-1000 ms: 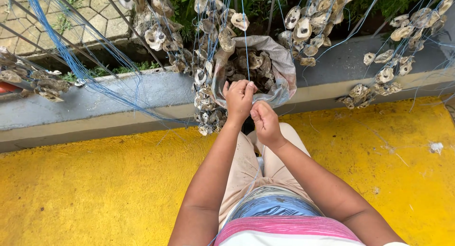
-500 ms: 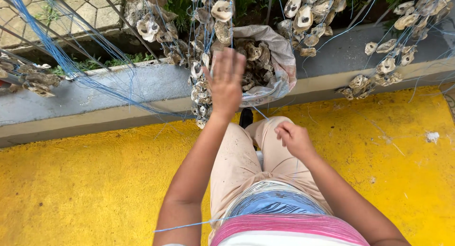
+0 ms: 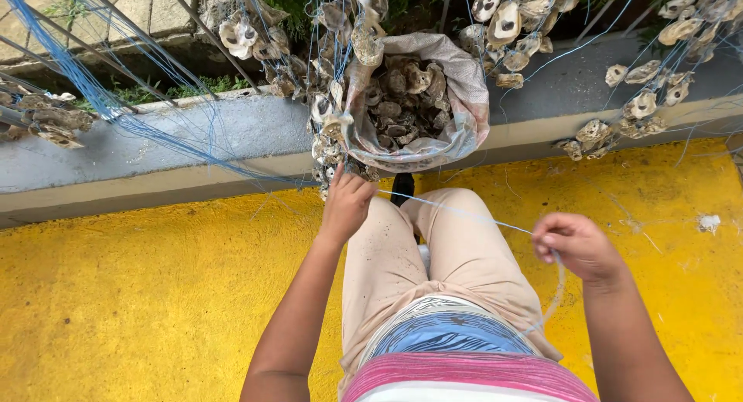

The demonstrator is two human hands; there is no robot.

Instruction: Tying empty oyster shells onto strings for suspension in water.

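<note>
Blue lines [image 3: 116, 112] slant down from the upper left across the grey ledge [image 3: 193, 139] toward the left hand [image 3: 346, 205], whose fingers are pinched on a shell string [image 3: 329, 131] hanging just beside an open sack [image 3: 464, 85] of shells. From that hand a thin line [image 3: 464, 214] runs taut across the knees to the right hand [image 3: 576, 247] — fingers curled tight around it, held out over the yellow floor [image 3: 116, 294]. More shell clusters [image 3: 635, 108] hang at the far right.

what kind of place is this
Probably an outdoor oyster-shell stringing spot: strings of shells hang off a rail, a sack of shells rests on the concrete ledge, and the floor is painted yellow.
</note>
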